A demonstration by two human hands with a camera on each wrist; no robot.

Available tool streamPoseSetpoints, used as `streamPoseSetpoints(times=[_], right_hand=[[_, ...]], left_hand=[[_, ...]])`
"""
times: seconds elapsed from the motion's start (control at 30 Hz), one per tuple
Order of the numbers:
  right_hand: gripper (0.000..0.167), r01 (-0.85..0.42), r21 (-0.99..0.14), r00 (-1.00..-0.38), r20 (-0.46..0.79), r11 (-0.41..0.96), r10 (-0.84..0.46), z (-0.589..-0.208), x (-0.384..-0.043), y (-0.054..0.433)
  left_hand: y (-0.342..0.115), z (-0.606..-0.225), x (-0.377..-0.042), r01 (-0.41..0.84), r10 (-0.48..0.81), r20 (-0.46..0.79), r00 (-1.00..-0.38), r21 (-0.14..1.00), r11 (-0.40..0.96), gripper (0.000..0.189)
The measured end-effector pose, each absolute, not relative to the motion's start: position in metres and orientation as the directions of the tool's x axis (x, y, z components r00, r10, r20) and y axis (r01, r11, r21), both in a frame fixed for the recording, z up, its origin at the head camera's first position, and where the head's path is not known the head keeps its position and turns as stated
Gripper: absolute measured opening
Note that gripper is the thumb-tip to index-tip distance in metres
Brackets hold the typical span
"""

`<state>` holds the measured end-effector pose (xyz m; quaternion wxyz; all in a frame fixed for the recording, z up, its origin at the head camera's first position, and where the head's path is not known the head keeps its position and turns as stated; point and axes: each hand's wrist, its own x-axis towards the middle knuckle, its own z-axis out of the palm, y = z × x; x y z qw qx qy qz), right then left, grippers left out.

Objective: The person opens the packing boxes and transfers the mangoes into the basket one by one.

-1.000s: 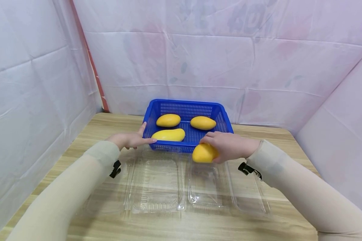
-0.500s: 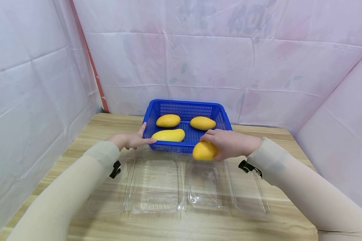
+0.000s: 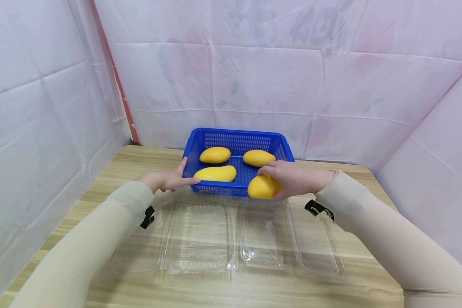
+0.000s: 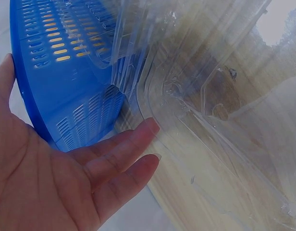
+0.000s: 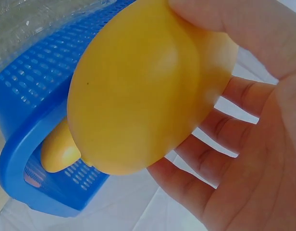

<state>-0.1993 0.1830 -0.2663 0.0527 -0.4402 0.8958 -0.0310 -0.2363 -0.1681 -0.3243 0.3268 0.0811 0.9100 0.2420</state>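
My right hand (image 3: pixel 298 179) grips a yellow mango (image 3: pixel 262 187) over the front right rim of a blue basket (image 3: pixel 235 184). In the right wrist view the thumb and fingers curl around that mango (image 5: pixel 143 91). Inside the basket lie a mango (image 3: pixel 214 155) at back left, another mango (image 3: pixel 259 158) at back right and a paler mango (image 3: pixel 216 173) at front left. My left hand (image 3: pixel 167 179) rests at the basket's front left corner, its fingers spread. The left wrist view has this hand (image 4: pixel 66 173) against the basket (image 4: pixel 61 96), holding nothing.
Clear plastic boxes stand before the basket: one left of centre (image 3: pixel 201 239), one right of it (image 3: pixel 262 237). Their transparent lids (image 3: pixel 317 246) spread to the sides on the wooden table (image 3: pixel 254 291). White cloth walls (image 3: pixel 254 77) enclose the back and sides.
My right hand has lifted the mango slightly upward and back, nearer the basket's rim. The left hand stays at the basket's corner.
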Motion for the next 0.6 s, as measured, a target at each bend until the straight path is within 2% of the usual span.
streamPoseSetpoints(times=[0.37, 0.6], right_hand=[[0.060, -0.725, -0.115, -0.667, -0.132, 0.679, -0.734, -0.261, -0.213, 0.182], [0.061, -0.703, -0.128, -0.682, -0.154, 0.699, -0.715, -0.260, -0.222, 0.182]], left_hand=[[-0.169, -0.324, -0.238, -0.023, 0.292, -0.562, -0.774, 0.486, 0.874, 0.113], [-0.167, -0.323, -0.237, -0.017, 0.297, -0.561, -0.773, 0.487, 0.873, 0.112]])
